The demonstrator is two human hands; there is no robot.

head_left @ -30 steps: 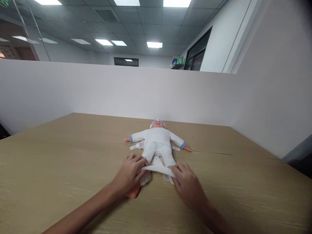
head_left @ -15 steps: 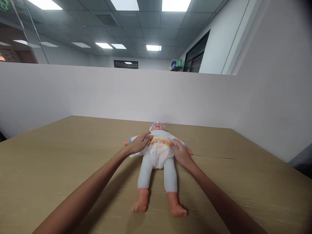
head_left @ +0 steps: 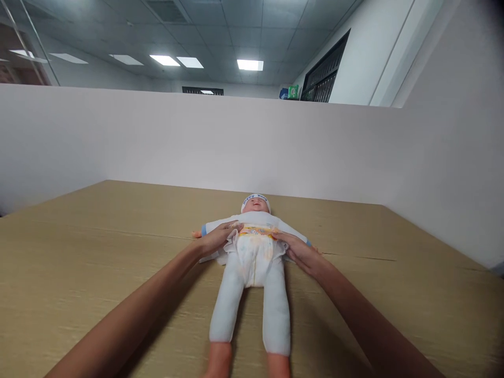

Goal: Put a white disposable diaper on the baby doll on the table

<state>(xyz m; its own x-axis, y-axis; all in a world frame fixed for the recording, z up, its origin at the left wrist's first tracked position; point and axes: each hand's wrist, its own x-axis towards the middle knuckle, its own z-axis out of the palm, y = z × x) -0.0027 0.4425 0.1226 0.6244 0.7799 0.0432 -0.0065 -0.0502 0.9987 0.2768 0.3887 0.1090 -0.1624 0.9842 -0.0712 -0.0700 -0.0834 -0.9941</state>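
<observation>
One bare left hand (head_left: pixel 220 236) on my feed: fingers nearly straight, loosely together, tips at the left end of the orange band (head_left: pixel 255 231) of a diaper (head_left: pixel 255 254); whether they pinch it, I cannot tell. Between both sets of fingertips: the diaper's front, lying over a doll (head_left: pixel 255 217). Doll on its back, head beyond the fingers, legs on their near side. Right hand (head_left: pixel 297 247): fingers slightly bent, tips at the band's right end; grip likewise unclear to me.
</observation>
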